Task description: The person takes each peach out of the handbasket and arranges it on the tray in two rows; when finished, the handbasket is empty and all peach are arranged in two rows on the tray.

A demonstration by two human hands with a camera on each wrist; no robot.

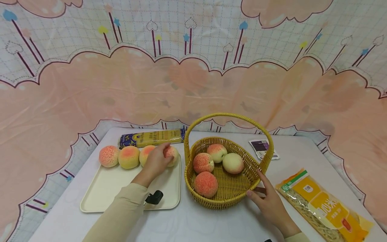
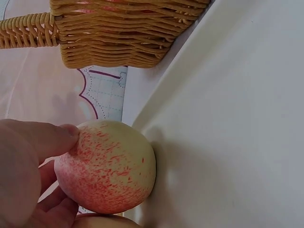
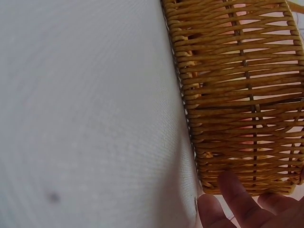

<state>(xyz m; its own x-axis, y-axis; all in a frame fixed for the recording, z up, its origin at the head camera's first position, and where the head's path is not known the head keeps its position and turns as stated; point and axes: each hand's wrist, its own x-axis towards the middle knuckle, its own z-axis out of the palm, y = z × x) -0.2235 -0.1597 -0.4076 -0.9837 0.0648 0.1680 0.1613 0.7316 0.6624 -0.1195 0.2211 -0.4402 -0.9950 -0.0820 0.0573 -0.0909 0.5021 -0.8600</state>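
Note:
My left hand reaches over the tray and grips a pale peach with red speckles. In the left wrist view its thumb presses the near side and the other fingers lie behind the fruit. That peach is at the right end of a row of several peaches along the back of the cream tray. At the right side of the yellow wicker basket, my right hand spreads its thumb and fingers against the woven wall. Inside the basket lie several peaches, red and pale green.
A long blue-and-yellow packet lies behind the tray. The basket's tall arched handle rises above its rim. To the right are a small white-and-purple sachet and an orange bag of noodles. A patterned cloth hangs behind the table.

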